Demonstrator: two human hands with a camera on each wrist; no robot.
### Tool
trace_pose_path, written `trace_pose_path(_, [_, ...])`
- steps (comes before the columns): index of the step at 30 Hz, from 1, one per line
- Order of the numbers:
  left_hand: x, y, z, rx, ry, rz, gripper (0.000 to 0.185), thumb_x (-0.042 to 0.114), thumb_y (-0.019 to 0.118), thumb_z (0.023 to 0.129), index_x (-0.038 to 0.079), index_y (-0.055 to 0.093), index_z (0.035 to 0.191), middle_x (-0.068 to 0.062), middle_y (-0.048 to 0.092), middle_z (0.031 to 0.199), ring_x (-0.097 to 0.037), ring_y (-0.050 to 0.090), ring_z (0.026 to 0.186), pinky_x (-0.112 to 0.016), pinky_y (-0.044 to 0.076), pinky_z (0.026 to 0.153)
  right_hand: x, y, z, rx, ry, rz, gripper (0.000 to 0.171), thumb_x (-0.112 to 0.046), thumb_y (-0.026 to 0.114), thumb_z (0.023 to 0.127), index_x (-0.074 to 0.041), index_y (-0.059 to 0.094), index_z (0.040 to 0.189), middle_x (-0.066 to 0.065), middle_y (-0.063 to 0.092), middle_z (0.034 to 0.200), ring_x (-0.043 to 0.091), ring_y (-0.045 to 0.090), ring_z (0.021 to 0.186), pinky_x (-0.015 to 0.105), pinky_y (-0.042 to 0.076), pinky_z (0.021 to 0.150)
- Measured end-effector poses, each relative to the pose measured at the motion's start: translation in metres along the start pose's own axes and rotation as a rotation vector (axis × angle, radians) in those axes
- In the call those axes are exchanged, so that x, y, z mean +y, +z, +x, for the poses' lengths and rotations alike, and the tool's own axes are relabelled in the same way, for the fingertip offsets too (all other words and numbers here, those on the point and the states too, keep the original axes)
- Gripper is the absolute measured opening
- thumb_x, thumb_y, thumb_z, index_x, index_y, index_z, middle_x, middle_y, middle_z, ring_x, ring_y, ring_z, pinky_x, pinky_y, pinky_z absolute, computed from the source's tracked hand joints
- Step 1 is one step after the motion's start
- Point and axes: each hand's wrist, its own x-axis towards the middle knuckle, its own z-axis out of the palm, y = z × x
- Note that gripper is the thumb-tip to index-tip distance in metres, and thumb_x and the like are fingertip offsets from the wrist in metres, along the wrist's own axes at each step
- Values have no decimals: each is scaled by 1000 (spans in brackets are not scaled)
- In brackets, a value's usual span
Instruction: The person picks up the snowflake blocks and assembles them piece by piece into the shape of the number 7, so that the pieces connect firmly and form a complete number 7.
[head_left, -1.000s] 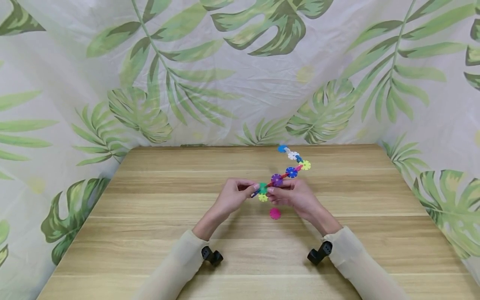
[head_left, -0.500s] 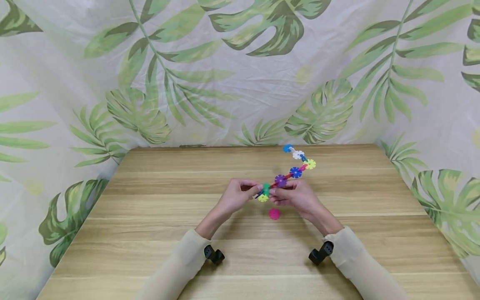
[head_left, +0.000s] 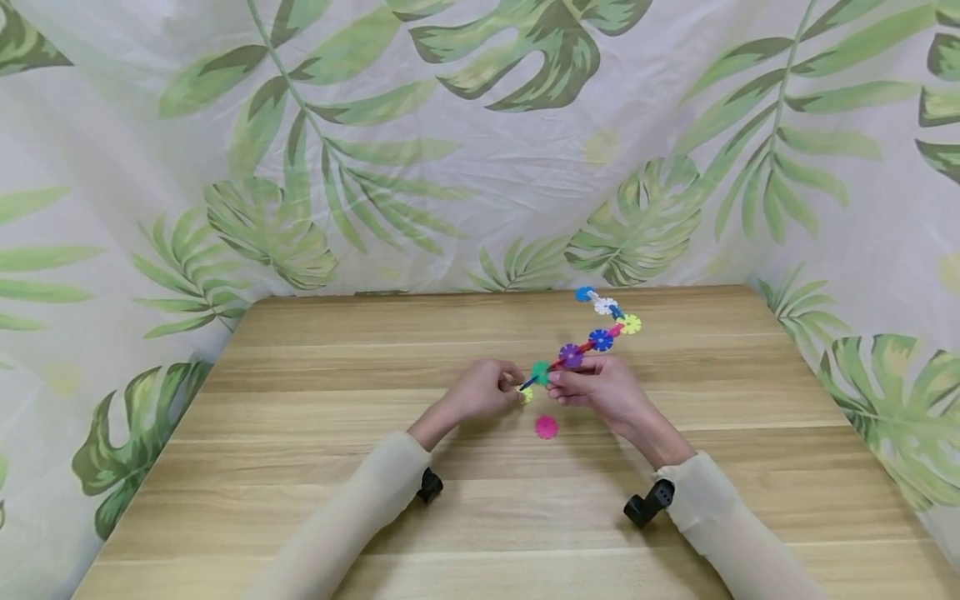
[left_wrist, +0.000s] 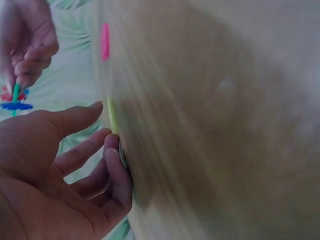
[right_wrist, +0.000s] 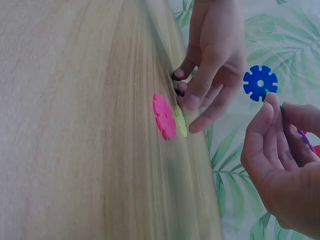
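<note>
My right hand (head_left: 596, 387) pinches the green notched disc (head_left: 542, 372) near the end of a chain of interlocking plastic discs. A dark blue disc (right_wrist: 260, 83) juts from that green one. Purple, blue, pink, yellow and white discs run up from it toward the back right. Below the chain, a loose yellow-green disc (left_wrist: 112, 115) lies on the table. My left hand (head_left: 487, 390) is down beside it, fingertips (left_wrist: 112, 137) right at its edge and the thumb held apart. A pink disc (right_wrist: 164, 116) lies flat, nearer me than the yellow-green one.
The wooden table (head_left: 300, 467) runs back to a leaf-patterned cloth (head_left: 390, 167) that also hangs at both sides. Black wrist cameras sit at both cuffs, such as the right one (head_left: 648, 502).
My left hand has let go of the chain's lower end and dropped to the yellow-green disc. My right hand has shifted slightly right with the chain; the pink disc still lies on the table.
</note>
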Motion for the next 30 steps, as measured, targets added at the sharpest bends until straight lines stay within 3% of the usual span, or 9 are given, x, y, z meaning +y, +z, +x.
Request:
trace_pose_path(6, [3,3,4,-14,-33,56,27,22,85,88,8,73,107,4,58,69,-9,47,58,-23,38,53,0,2,1,-2,7,-7,21,-6,70,101,10,73,115,2,82,89,13,79,84,36,66,87])
trace_pose_path(14, [1,1,-7,12,-71,-43,24,14,86,87,5,69,101,-5,68,84,-14,58,73,-24,46,63,1,4,4,-7,11,-5,25,-4,69,101,13,70,118,2,81,87,13,79,82,36,66,86])
trace_pose_path(18, [-1,-5,-16,34,-73,-174,11,2,79,90,1,70,98,-9,76,85,-14,70,72,-24,56,63,1,5,5,-10,11,-14,29,-5,69,101,16,68,121,2,81,87,12,79,82,37,66,87])
trace_pose_path(22, [-3,-13,-26,42,-93,-318,7,2,75,93,-1,75,100,-12,79,85,-14,74,69,-29,63,65,1,7,6,-12,12,-8,28,-5,69,100,15,69,120,2,81,87,12,78,81,36,66,86])
trace_pose_path(30, [-4,-19,-49,76,-192,-690,15,1,73,96,-7,77,109,-18,77,97,-25,80,82,-44,66,87,2,8,6,-15,5,6,19,-3,69,100,9,73,113,2,81,86,13,78,80,36,66,85])
